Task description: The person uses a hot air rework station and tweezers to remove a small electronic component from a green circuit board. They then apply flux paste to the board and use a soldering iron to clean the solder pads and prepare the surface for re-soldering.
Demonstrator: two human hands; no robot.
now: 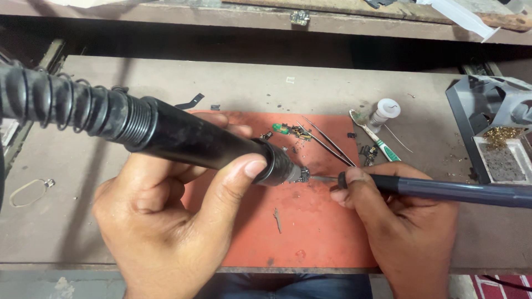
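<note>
My left hand [166,221] grips a thick black hot-air handpiece [188,138] with a spring-wrapped hose [50,102] running off to the left. Its metal nozzle [296,173] points right, close over the orange work mat [310,232]. My right hand [399,227] holds a slim dark soldering iron [443,190] like a pen. The iron's thin tip [321,178] meets the nozzle's end at a tiny component above the mat. Both tools almost touch there.
Tweezers [330,143], small circuit parts [293,131] and a green-handled tool [379,141] lie at the mat's far edge beside a small white bottle [385,111]. A grey iron stand with brass wool [499,133] sits at the right. A wire loop [27,191] lies left.
</note>
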